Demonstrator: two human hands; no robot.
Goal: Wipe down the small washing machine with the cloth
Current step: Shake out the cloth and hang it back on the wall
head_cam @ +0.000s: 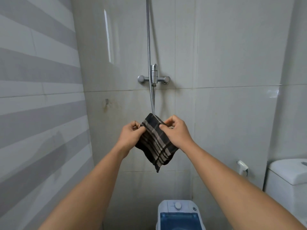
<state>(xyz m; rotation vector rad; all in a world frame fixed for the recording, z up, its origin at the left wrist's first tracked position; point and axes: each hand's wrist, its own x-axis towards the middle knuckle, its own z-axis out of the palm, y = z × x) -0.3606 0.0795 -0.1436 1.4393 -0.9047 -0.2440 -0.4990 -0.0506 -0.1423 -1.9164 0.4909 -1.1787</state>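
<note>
The single head camera looks forward from the person's head, close to the tiled wall (216,63), with the floor area low in view.

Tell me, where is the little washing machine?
The washing machine sits at the bottom of the head view, below the cloth, left of the toilet.

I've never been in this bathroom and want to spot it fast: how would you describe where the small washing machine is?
Start at the chrome shower valve on the back wall and follow its hose down past the plaid cloth. On the floor below, at the picture's bottom edge, stands the washing machine. Unlike the all-white toilet to its right, it has a blue see-through lid and a round white dial.
</note>
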